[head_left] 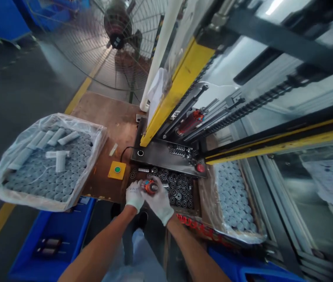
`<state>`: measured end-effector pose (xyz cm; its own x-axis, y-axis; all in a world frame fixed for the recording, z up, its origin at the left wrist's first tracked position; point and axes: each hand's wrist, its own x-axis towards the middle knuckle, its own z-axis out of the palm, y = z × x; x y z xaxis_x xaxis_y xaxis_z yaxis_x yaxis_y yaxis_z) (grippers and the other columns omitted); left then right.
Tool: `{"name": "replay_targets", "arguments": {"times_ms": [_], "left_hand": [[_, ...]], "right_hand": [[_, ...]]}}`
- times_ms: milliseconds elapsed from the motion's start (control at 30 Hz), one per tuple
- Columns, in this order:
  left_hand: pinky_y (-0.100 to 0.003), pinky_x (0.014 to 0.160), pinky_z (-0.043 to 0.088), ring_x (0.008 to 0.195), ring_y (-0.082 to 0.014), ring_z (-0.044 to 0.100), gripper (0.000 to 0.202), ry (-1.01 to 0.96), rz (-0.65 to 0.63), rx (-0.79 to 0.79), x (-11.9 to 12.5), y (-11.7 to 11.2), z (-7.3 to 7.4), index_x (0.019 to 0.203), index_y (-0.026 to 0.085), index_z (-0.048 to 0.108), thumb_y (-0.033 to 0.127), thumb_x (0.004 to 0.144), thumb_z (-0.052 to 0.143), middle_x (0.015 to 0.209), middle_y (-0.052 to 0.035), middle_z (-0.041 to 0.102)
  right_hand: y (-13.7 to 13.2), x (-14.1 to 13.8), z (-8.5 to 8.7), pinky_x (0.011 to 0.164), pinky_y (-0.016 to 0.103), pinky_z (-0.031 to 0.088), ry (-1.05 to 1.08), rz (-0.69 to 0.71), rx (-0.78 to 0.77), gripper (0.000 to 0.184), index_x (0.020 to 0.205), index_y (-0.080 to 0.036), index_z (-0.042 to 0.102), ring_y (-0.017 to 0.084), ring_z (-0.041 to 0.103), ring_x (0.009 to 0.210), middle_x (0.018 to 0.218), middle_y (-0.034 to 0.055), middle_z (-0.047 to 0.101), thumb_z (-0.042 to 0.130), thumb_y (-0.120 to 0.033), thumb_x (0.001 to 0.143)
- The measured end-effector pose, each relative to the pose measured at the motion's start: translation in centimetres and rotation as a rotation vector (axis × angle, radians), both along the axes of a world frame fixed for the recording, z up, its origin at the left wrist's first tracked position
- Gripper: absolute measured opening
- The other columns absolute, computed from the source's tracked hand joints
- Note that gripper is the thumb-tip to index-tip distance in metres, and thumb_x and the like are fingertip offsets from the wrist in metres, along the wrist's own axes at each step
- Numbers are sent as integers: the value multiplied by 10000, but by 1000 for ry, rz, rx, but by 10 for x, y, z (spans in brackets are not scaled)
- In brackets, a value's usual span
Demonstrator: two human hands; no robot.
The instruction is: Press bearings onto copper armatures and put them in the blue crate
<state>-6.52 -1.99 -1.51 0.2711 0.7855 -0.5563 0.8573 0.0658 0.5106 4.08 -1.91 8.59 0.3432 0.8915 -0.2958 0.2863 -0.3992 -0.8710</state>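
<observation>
Between my two white-gloved hands is a motor rotor [151,187], orange-red with a dark round end and a shaft facing up. My right hand [159,201] wraps around its right side. On the other side, the fingers of my left hand [135,194] are closed against it; the glove hides part of their grip. Just beyond the hands lie many small ring bearings [179,190] in a shallow wooden tray. A similar red rotor [189,122] stands upright in the press, among its metal rods.
A yellow box with a green button [117,169] sits on the wooden table [116,129]. Plastic-lined boxes of grey cylinders stand left [57,184] and right [235,196]. Yellow guard posts [178,90] flank the press, beside a red button [200,168]. A large fan [117,31] stands behind.
</observation>
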Motion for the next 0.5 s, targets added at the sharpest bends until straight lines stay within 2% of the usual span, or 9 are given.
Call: {"name": "replay_targets", "arguments": {"times_ms": [200,333,400,500], "left_hand": [[-351,936,437,1101,-256,573,380,18,-9,-29,-1,2,4,1266,182,581,245,907,473,1187,-111,645],[-358,937,444,1115,-270,575,396,50,-22,0,0,2,9,1271,158,581,267,904,479,1193,-134,638],[-358,946,444,1135,-267,571,418,61,-31,17,1,3,12,1291,163,566,279,894,502,1218,-139,626],[-373,995,429,1205,-267,535,403,55,-38,3,2,5,16,1236,201,607,254,837,584,1287,-131,593]], "right_hand": [[-10,-5,-4,936,356,495,22,15,-37,489,1092,-236,605,222,639,958,1033,32,681,764,-289,632],[-12,-2,-7,909,333,501,83,41,-16,467,1060,-238,616,202,645,921,1005,10,690,754,-251,614],[-15,4,-9,898,340,504,122,-61,-5,423,1015,-217,629,202,648,887,967,15,700,764,-284,619],[-31,29,-13,845,356,524,226,-369,-1,370,918,-177,639,207,655,794,865,28,713,777,-377,640]]}}
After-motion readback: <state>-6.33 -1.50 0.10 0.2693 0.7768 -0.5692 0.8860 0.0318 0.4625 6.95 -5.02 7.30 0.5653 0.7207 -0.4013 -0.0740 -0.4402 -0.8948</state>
